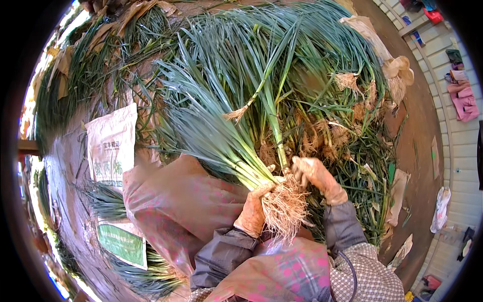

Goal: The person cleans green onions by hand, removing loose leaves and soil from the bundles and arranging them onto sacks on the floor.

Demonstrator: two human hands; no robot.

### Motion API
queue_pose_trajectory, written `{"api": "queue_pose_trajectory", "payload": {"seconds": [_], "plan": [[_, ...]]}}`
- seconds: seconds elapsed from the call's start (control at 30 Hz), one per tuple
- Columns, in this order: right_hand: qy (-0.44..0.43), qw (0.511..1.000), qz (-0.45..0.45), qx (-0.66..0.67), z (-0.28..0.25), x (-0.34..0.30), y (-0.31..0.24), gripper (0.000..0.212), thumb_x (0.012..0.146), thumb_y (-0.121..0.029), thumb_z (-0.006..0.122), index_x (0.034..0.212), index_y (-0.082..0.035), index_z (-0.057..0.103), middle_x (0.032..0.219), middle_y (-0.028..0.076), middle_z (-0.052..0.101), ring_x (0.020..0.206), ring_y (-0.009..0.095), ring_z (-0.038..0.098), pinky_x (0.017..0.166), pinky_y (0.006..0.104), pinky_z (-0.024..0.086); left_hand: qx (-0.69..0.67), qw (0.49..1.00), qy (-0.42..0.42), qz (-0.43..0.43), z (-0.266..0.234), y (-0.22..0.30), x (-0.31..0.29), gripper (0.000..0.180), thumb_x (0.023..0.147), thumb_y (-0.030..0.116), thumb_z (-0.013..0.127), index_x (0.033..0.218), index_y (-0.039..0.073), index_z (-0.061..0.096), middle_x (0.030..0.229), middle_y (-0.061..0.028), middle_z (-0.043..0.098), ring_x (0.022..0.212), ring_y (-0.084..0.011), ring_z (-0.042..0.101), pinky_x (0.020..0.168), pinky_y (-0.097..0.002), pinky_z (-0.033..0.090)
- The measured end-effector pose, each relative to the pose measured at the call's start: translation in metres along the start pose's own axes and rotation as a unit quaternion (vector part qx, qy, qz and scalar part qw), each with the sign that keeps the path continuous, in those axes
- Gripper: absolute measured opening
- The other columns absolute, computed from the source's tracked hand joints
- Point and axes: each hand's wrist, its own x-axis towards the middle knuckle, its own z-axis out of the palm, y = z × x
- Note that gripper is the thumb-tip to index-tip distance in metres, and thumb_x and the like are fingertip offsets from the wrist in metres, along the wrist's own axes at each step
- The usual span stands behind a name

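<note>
My left hand (252, 211), in an orange-stained glove, is closed around a bunch of leek-like green stalks (246, 163) just above the roots. The pale, bushy roots (286, 207) hang over my lap, and the long leaves fan out to the upper left. A thicker single stalk (275, 126) rises from the top of the bunch, its base at the root tuft. Beside that base, my gloved right hand (322, 178) has its fingers curled in against the roots. What lies between those fingertips is hidden.
A large heap of similar stalks (226, 55) spreads ahead, with loose trimmed leaves (362, 201) at right. A stained cloth (181, 196) covers my knees. White sacks (111, 143) and a green-and-white bag (122, 244) lie at left. A pale panelled wall (465, 151) bounds the right.
</note>
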Motion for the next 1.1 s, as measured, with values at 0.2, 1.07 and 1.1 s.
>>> {"api": "queue_pose_trajectory", "payload": {"seconds": [0.2, 1.07, 1.1], "plan": [[0.127, 0.908, -0.157, -0.367, 0.017, 0.128, -0.011, 0.034, 0.099, -0.034, 0.042, 0.095, -0.006, 0.062, 0.092, 0.016, 0.065, 0.085, 0.026, 0.066, 0.073, 0.0365, 0.053, 0.138, 0.986, -0.04, 0.088, -0.014, -0.006, 0.001, 0.046, 0.089, 0.013, 0.048, 0.133, 0.002, 0.041, 0.119, -0.015, 0.059, 0.109, -0.0258, 0.056, 0.096, -0.0375, 0.044], [-0.045, 0.968, -0.245, 0.015, 0.042, 0.104, -0.02, 0.045, 0.096, -0.036, 0.053, 0.12, 0.002, 0.058, 0.094, 0.008, 0.067, 0.062, 0.005, 0.057, 0.046, 0.0195, 0.047, -0.09, 0.994, -0.027, 0.064, 0.001, 0.017, -0.014, 0.043, 0.084, 0.013, 0.054, 0.126, 0.003, 0.048, 0.107, -0.0136, 0.062, 0.1, -0.0265, 0.06, 0.09, -0.0403, 0.05], [-0.035, 0.968, -0.249, -0.015, 0.042, 0.103, -0.022, 0.042, 0.096, -0.033, 0.053, 0.119, 0.002, 0.058, 0.099, 0.011, 0.068, 0.063, 0.005, 0.059, 0.045, 0.0191, 0.047, -0.09, 0.994, -0.025, 0.063, -0.001, 0.017, -0.015, 0.043, 0.084, 0.013, 0.054, 0.126, 0.003, 0.048, 0.108, -0.0136, 0.062, 0.1, -0.0265, 0.06, 0.09, -0.0403, 0.05]]}}
